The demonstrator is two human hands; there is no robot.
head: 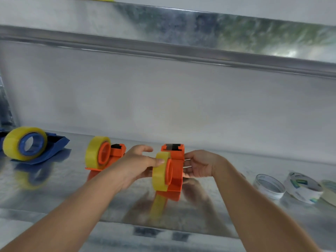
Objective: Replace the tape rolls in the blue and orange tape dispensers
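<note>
Left hand (135,165) grips the yellow tape roll (161,171) on the near orange dispenser (175,167), thumb laid across the roll's rim, other fingers curled behind it. Right hand (199,166) on the opposite side, fingers loosely spread and touching the dispenser's orange side wall; whether it truly clamps it, cannot tell. Dispenser stands between both hands, on or just above the shiny metal shelf (236,206), cutter end away from the person. Just left of the left hand, partly behind it: second orange dispenser (113,153) with its own yellow roll (95,152). Far left: blue dispenser (52,148) with yellow roll (13,144). Right of the right hand, well apart: three loose white tape rolls (301,188) lying on the shelf.
</note>
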